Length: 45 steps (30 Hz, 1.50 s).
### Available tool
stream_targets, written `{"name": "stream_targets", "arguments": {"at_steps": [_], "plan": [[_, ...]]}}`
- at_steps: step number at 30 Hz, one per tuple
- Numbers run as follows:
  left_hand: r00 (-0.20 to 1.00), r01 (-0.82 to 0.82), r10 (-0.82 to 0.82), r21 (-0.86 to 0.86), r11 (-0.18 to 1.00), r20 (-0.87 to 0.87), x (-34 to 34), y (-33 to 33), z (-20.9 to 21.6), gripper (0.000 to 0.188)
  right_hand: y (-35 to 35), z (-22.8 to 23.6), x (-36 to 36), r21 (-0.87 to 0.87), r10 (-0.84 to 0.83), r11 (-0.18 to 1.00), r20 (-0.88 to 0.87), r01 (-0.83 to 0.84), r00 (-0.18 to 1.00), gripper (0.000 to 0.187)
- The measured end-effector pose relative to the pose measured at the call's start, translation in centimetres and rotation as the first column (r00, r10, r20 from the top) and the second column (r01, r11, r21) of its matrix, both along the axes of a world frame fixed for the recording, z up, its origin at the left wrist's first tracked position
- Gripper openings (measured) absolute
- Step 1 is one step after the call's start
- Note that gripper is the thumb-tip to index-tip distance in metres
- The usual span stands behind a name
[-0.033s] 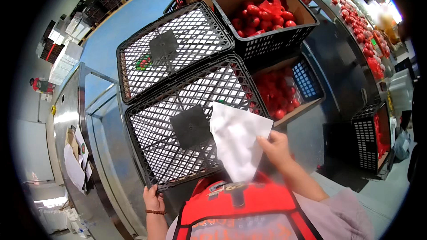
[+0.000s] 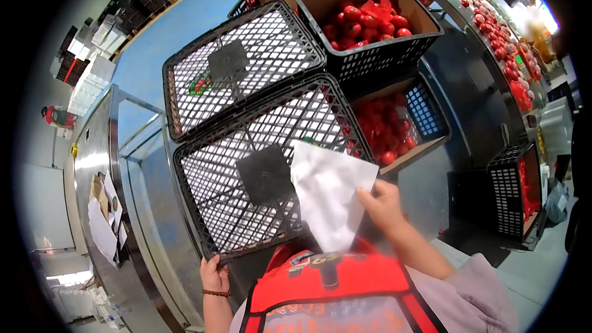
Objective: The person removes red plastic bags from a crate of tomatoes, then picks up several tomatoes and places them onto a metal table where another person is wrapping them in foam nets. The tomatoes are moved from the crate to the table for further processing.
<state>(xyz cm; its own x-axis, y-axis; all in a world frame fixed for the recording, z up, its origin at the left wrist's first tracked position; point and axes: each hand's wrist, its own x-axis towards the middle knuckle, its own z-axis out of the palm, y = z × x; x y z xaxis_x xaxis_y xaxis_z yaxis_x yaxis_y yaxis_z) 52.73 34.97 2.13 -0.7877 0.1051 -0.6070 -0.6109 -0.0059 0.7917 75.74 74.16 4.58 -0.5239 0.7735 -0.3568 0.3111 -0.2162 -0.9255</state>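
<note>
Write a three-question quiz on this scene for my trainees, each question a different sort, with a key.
1. True or false: the right hand holds a white sheet.
2. Multiple choice: the round fruit is mostly (A) green, (B) red, (C) yellow.
3. Fill in: the left hand grips the near black lattice crate at its lower-left ____.

Key: 1. True. 2. B. 3. Corner.

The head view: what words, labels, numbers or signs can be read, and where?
Red garment: orange lettering, partly cut off, not quoted; upper markings blurred.
Farther black crate: green-and-red print behind its mesh, too small to read.
White sheet: no print visible.
Anything farther off: too small or blurred.
</note>
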Motion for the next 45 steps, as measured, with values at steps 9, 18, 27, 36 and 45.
{"name": "stream_targets", "arguments": {"at_steps": [9,18,27,36,45], "plan": [[0.993,0.075,-0.096,0.265,0.961,0.066,0.3,-3.5,-1.2,0.013,-5.0,-1.4,1.8,-0.144,-0.221,0.969,-0.143,0.201,0.965,0.042],[0.980,0.199,-0.196,0.350,0.915,-0.043,-0.2,-7.0,0.3,0.015,-10.3,-1.1,0.9,-0.003,-0.296,0.953,-0.241,0.304,0.924,0.032],[0.965,0.205,-0.257,0.452,0.868,0.057,-1.7,-10.5,-2.0,0.028,-13.1,-2.9,-0.1,-0.169,-0.382,0.920,-0.187,0.353,0.905,0.033],[0.952,0.093,-0.246,0.592,0.800,0.183,-2.2,-10.3,-1.5,0.029,-12.5,-3.0,-1.3,-0.340,-0.400,0.882,-0.178,0.326,0.899,0.039],[0.965,0.232,-0.264,0.433,0.871,0.014,-3.5,-9.7,-2.9,0.025,-11.7,-2.4,-1.6,-0.235,-0.333,0.927,-0.152,0.293,0.931,0.038]]}}
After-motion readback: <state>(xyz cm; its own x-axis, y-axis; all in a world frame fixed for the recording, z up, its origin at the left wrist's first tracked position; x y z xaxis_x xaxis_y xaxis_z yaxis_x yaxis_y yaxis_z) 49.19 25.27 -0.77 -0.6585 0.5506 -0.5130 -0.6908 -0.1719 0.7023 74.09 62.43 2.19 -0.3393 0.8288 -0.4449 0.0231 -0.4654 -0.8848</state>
